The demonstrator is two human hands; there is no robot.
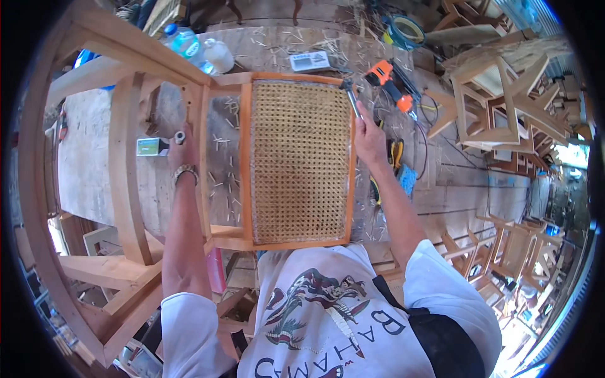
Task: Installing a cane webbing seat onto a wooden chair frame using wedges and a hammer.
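Note:
A wooden chair frame lies on its side on the workbench, its orange-brown panel frame (246,164) filled with woven cane webbing (301,164). My right hand (370,140) is closed round the handle of a small hammer (350,94), whose head is over the panel's far right corner. To the left of the panel, inside the chair's wooden bars, my left hand (183,154) is closed on a tool with a round, pale end (180,136); its kind does not show. Beside that hand sits a small green and white box (151,147).
Right of the panel lie an orange and black nail gun (391,85), yellow-handled pliers (396,153) and a blue sponge-like piece (407,181). Bottles (184,44) and a white box (310,61) stand beyond. Thin cane scraps litter the bench; unfinished chair frames (488,104) are stacked at right.

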